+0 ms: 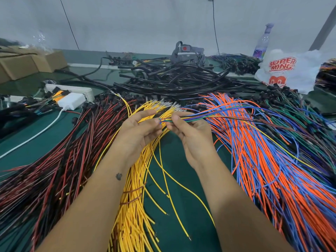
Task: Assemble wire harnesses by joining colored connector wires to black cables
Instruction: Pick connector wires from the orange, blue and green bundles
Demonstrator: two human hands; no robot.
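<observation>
While a mixed wire set [209, 116] is pinched above desk centre by the right hand [190, 135] & left hand [140, 130], ends are being evened; next, probably, a black cable [172, 82] from the far-edge heap.

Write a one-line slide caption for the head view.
Both hands, left and right, pinch a small mixed-colour wire bundle above the yellow wires on the green bench.

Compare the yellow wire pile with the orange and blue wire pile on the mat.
The yellow wire pile is one colour; the orange and blue pile mixes two. The yellow pile runs between the forearms, under the left hand; the orange and blue pile fans out beyond the right hand. Both lie loose on the green mat.
</observation>
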